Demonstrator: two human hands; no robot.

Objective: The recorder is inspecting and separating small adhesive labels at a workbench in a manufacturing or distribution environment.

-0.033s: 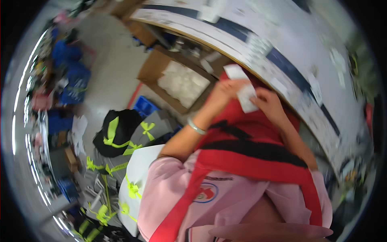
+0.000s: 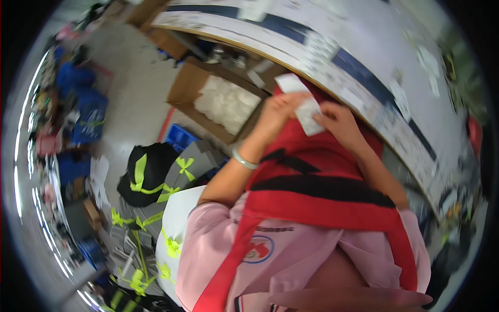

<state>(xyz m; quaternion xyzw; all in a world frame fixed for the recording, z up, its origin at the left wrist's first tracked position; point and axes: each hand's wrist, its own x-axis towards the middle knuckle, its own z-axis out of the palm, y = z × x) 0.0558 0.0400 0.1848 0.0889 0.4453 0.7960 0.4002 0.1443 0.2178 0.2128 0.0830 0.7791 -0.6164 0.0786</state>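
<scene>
Closest to my camera are the wearer's pink shirt and red apron, its lower part spread over the lap, probably to shield the clothes. Above the lap I have the white piece, slanting between both hands. The left hand pinches it across the middle, leaving its upper end poking out beyond the fingers; the right hand has thumb and fingertips closed on its lower right edge. I read that two-point grip as a way to keep something limp spread and steady. It is blurred, so I can't say whether this is one strip or two overlapping. Just beyond runs the edge of the long white surface. Left of the hands, the cardboard box stands open with a white heap inside, seemingly placed within easy reach.
</scene>
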